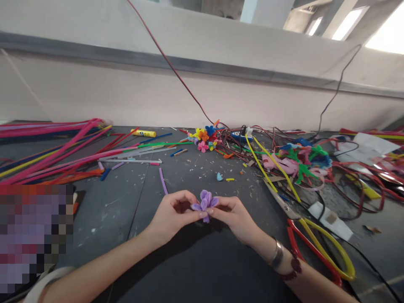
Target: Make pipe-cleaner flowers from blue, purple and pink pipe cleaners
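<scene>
I have both hands at bottom centre, meeting above the dark, speckled tabletop [107, 219]. The left hand [172, 214] and right hand [232, 216] each have a closed pinching grip on a purple pipe-cleaner flower [205, 204], held between them. My view of the flower's base is blocked by the fingertips [202, 214]; only a short fuzzy stem stub shows below. The petals are soft, rounded chenille loops. A loose purple pipe cleaner [163, 181] lies near the left hand. A metal bangle [277, 253] circles the right wrist. At lower left, a pixelated block [31, 240] is unreadable. Beyond lie long pipe cleaners [57, 155], small multicoloured flowers [203, 139], and tangled wire [252, 139]. Red-and-yellow-handled scissors [315, 248] sit at right.
</scene>
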A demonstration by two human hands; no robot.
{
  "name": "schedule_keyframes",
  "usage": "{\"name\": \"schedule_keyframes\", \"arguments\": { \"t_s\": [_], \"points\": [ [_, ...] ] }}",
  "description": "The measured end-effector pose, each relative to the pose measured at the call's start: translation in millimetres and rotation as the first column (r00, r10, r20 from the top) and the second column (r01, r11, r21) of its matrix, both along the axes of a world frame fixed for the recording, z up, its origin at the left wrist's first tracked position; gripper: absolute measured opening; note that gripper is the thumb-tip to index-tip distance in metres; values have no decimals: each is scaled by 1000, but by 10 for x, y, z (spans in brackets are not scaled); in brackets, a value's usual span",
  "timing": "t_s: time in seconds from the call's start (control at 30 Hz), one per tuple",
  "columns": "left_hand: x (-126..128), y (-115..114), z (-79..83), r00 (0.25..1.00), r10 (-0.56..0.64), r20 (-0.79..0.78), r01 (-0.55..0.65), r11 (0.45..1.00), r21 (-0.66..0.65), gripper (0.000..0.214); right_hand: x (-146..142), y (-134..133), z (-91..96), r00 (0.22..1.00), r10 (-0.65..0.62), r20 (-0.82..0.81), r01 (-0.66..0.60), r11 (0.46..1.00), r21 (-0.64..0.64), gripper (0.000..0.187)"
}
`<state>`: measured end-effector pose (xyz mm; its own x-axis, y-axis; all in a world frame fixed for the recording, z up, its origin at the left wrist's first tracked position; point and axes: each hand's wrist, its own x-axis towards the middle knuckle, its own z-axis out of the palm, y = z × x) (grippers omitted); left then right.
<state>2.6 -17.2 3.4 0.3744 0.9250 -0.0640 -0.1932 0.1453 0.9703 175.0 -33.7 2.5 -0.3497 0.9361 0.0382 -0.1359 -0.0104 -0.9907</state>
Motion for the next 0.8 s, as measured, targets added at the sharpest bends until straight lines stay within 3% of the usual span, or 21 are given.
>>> {"name": "schedule_keyframes", "arguments": {
  "t_s": [0.27,0.8],
  "points": [
    [-26,27,69,997,-26,-73,36,990,133,3,-21,7,-10,999,-39,-1,39,998,-49,18],
    [-61,70,48,991,-135,-19,137,977,167,7,-45,-21,7,1000,14,8,-14,999,-31,20]
  ]
}}
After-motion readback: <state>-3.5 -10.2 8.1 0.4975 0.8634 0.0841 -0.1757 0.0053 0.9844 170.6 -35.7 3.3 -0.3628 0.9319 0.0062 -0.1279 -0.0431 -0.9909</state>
